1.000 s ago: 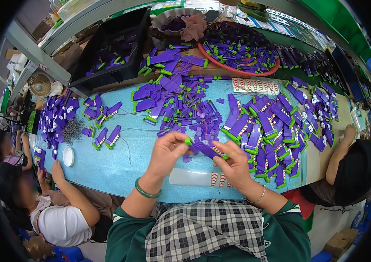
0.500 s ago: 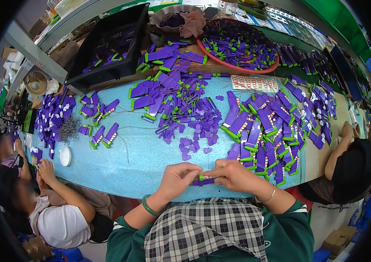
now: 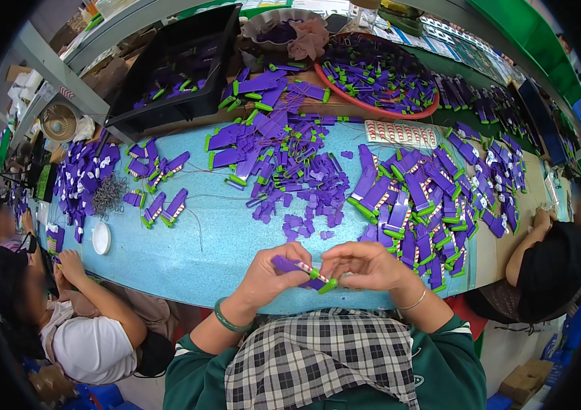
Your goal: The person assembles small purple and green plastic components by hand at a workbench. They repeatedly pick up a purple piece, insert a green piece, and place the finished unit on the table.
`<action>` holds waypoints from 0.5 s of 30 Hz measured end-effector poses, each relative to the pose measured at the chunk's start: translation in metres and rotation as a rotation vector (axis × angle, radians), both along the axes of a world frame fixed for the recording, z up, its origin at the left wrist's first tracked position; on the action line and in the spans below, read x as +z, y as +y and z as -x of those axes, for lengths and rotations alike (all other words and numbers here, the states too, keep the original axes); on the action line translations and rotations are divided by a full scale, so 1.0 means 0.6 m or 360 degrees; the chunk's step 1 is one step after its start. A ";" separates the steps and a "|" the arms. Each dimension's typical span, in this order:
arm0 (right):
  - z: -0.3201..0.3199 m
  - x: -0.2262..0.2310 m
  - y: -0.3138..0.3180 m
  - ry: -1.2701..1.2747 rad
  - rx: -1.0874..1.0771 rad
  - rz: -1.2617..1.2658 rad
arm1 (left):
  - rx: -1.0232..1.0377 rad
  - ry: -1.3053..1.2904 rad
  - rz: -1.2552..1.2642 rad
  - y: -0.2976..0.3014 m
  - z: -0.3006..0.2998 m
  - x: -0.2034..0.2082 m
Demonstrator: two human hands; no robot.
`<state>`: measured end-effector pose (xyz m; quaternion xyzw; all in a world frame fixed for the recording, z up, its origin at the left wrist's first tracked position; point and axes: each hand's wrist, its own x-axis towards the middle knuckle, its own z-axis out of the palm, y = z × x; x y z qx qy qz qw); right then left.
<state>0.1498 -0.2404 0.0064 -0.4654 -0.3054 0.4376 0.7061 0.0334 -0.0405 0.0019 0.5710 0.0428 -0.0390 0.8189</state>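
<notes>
My left hand pinches a flat purple plastic piece with green ends and a red-and-white striped strip along its edge. It tilts down to the right. Beside its green end is my right hand, with fingers curved and apart; I see nothing between them. Just beyond the right hand spreads a heap of similar striped purple-and-green pieces. Loose small purple parts lie in front of both hands, with longer purple parts with thin wires behind them.
A sheet of striped stickers lies at the back of the blue table. Behind stand a black tray and a red basin of parts. A small white dish sits left. People work on both sides.
The striped piece has turned and risen slightly in my left hand, showing more of its length. My right hand has come off it and its fingers have spread.
</notes>
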 end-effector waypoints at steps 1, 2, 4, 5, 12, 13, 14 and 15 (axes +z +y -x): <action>-0.011 -0.002 -0.005 0.0024 0.0124 -0.0020 | -0.0076 0.0056 0.0082 0.000 0.000 0.012; -0.016 -0.006 0.002 -0.0171 -0.0105 0.0082 | -0.0062 -0.0095 -0.0300 -0.002 -0.002 0.018; -0.020 0.019 0.013 -0.0834 0.0020 0.0176 | -0.0036 -0.0401 -0.1070 -0.008 -0.008 0.026; -0.018 0.030 0.023 -0.1165 0.0082 0.0222 | -0.0050 -0.0420 -0.1129 -0.009 -0.009 0.031; -0.043 0.023 0.035 -0.2429 -0.0389 0.0726 | 0.0165 -0.0446 -0.1231 0.047 0.004 0.066; -0.046 0.017 0.035 -0.2518 -0.0496 0.0910 | 0.0255 -0.0419 -0.1222 0.059 0.009 0.068; -0.046 0.008 0.036 -0.2614 -0.0581 0.0980 | 0.0314 -0.0346 -0.1154 0.071 0.018 0.064; -0.044 0.000 0.038 -0.2661 -0.0541 0.0970 | 0.0519 -0.0273 -0.0922 0.070 0.021 0.066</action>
